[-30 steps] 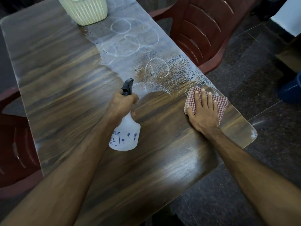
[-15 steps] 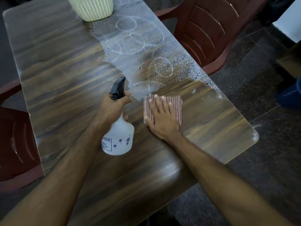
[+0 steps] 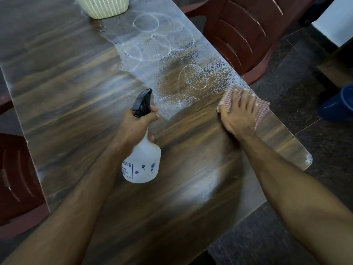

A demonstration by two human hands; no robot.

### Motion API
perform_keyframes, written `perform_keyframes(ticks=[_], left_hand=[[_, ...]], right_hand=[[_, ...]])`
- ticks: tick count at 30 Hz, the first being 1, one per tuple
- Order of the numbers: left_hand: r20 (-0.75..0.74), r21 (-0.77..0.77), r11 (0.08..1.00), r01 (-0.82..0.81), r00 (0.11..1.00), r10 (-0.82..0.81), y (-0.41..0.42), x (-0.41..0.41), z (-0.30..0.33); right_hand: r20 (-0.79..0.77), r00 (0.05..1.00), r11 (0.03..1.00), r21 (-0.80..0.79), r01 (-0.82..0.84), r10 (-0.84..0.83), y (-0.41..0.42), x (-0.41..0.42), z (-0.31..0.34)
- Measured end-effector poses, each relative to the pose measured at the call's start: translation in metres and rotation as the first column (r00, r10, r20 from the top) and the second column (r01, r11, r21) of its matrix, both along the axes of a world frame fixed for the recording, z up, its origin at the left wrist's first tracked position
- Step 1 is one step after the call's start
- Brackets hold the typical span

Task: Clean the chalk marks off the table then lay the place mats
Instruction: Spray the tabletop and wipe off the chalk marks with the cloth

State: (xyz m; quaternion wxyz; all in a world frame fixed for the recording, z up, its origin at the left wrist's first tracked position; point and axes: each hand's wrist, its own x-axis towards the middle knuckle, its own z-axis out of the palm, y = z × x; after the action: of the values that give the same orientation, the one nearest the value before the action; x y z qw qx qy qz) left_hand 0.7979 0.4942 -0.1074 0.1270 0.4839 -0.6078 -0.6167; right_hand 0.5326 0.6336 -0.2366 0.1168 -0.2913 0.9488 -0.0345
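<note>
Left hand (image 3: 137,127) wrapped round the neck of a white spray bottle (image 3: 142,163), fingers curled under the black trigger head (image 3: 142,102); bottle held just above the wood-grain tabletop (image 3: 66,88), nozzle aimed away from the body toward the wet patch. Blue flower print and a partly hidden label on the bottle's side. Right hand (image 3: 238,115) flat, fingers spread and straight, pressing a red-and-white checked cloth (image 3: 260,111) onto the tabletop close to its right edge; cloth sticks out past the fingertips and on the hand's right. Chalk marks (image 3: 158,44) as white rings along the far right strip of the tabletop: one ring (image 3: 193,77) inside the speckled spray droplets just beyond bottle and cloth, several overlapping ones further out toward a cream ribbed basket (image 3: 102,5) at the far end. Whitish haze across that whole strip; near half of the tabletop shows bare dark grain with glare. Small white smear at the near right corner (image 3: 307,159). Red plastic chair (image 3: 246,35) tucked against the right side, another red chair (image 3: 17,178) at the left. Blue bucket-like thing (image 3: 340,104) on the dark floor at far right, only partly in view. No place mats in sight
</note>
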Motion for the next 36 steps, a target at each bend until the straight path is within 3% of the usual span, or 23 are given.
perform_keyframes(ticks=[4, 8, 10, 13, 16, 19, 24, 28, 31, 33, 36], left_hand=[[-0.002, 0.015, 0.999, 0.042, 0.999, -0.042, -0.011, 0.000, 0.000], [-0.006, 0.016, 0.997, 0.070, 0.998, -0.069, -0.021, -0.003, 0.000], [-0.026, 0.015, 0.997, 0.077, 0.997, -0.076, -0.024, -0.003, 0.001], [-0.042, 0.011, 0.997, 0.077, 0.996, -0.076, -0.025, 0.001, 0.004], [-0.037, 0.021, 0.998, 0.061, 0.997, -0.060, -0.026, 0.007, 0.007], [-0.023, 0.012, 0.999, 0.043, 0.999, -0.042, -0.026, 0.010, 0.010], [-0.025, 0.018, 1.000, -0.017, 1.000, 0.017, -0.024, 0.004, 0.015], [-0.012, 0.021, 0.998, -0.057, 0.998, 0.057, -0.021, -0.006, 0.014], [-0.048, 0.053, 0.989, -0.139, 0.989, 0.142, -0.021, -0.009, 0.012], [-0.066, 0.082, 0.978, -0.192, 0.978, 0.198, -0.020, -0.008, 0.011], [-0.063, 0.093, 0.964, -0.249, 0.965, 0.256, -0.018, -0.004, 0.010]], right_hand=[[0.027, 0.961, 0.961, 0.011, -0.276, 0.276, -0.023, 0.068, 0.007], [0.063, 0.899, 0.901, -0.037, -0.433, 0.434, 0.026, 0.129, 0.008], [0.078, 0.917, 0.920, -0.018, -0.390, 0.391, 0.052, 0.117, 0.009], [0.035, 0.981, 0.981, 0.021, -0.193, 0.192, 0.062, 0.064, 0.007], [0.011, 1.000, 1.000, -0.008, -0.017, 0.017, 0.034, 0.010, 0.004], [0.013, 0.999, 0.999, -0.018, 0.036, -0.036, -0.014, -0.012, 0.004], [-0.006, 0.956, 0.956, 0.009, -0.292, 0.292, -0.069, 0.035, 0.005], [0.073, 0.764, 0.767, -0.021, -0.641, 0.641, -0.042, 0.112, 0.006], [0.078, 0.645, 0.649, -0.074, -0.757, 0.761, 0.005, 0.103, 0.004], [0.028, 0.683, 0.684, -0.052, -0.728, 0.730, 0.011, 0.065, 0.001], [0.039, 0.812, 0.812, 0.004, -0.583, 0.582, -0.034, 0.011, 0.004]])
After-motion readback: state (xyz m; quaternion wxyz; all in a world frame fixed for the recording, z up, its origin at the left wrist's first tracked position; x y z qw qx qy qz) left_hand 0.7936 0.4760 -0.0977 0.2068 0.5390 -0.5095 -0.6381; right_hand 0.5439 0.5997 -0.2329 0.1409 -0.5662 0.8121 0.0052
